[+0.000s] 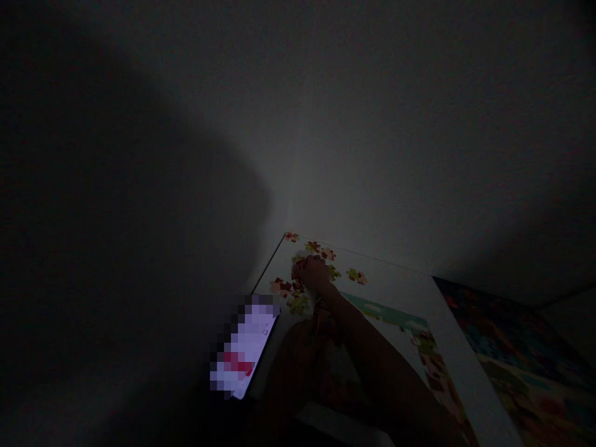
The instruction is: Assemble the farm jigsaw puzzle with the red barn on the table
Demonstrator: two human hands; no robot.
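Observation:
Loose jigsaw puzzle pieces in green, red and pink lie on a white tabletop in dim light. My right hand reaches to the far corner, its fingers closed on a puzzle piece among the others. Nearer to me, in deep shadow, is my left hand, with its fingers curled around what look like puzzle pieces. Between and right of my forearms lies a partly assembled puzzle with a teal upper strip; my right arm covers part of it.
A lit phone, its screen partly blurred, stands at the left table edge. To the right lies a dark, colourful picture. Several more pieces are spread toward the back edge. Pale walls meet behind the table corner.

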